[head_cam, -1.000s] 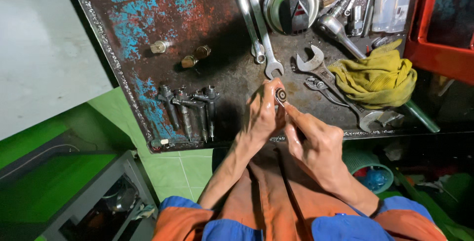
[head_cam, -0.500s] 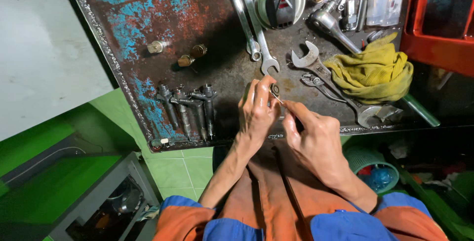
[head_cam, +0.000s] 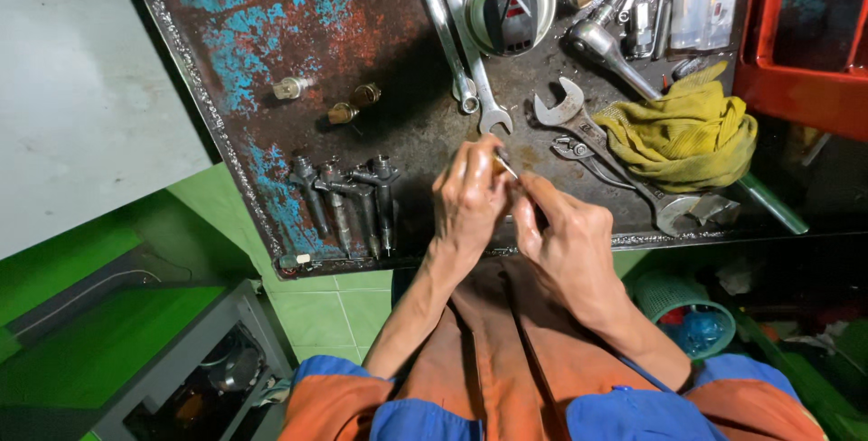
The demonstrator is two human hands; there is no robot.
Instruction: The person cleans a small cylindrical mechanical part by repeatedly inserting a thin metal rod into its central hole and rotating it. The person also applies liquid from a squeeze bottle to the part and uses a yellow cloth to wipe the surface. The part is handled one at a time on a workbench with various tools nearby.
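Small round part: a little metal piece (head_cam: 498, 163) sits in the fingertips of the left hand (head_cam: 468, 206), held up just above the tabletop (head_cam: 362, 34) near its front edge.
Thin tool: a fine metal pick (head_cam: 511, 173) touches the round part.
Work so far: the poking at the part looks under way, not finished; both hands are busy with it.
Still waiting: four injectors (head_cam: 348, 199) lie in a row to the left, untouched.
Left grip: fingers curled tight around the round part.
Right grip: the right hand (head_cam: 565, 247) pinches the pick between thumb and fingers.
Nearby: wrenches (head_cam: 470, 52) and a yellow rag (head_cam: 692, 134) lie behind the hands.
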